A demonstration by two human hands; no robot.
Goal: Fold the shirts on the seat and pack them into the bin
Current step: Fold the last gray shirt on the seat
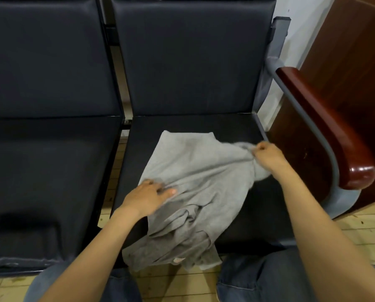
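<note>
- A glossy reddish-brown wooden armrest (324, 125) on a grey metal frame (343, 197).
- A dark brown wooden panel (356, 62), possibly a desk side, beside it.
- Pale plank floor (360, 234) below.

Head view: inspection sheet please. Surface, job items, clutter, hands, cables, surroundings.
Surface: black padded seat, with the shirt on it.
Job's things: grey shirt crumpled, unfolded, its near end hanging over the seat's front edge; bin not identifiable.
Clutter: nothing seen.
Hands: left hand rests flat on the shirt; right hand pinches its far right part.
Cables: nothing seen.
Surroundings: second seat to the left, wooden armrest to the right, wood floor.
</note>
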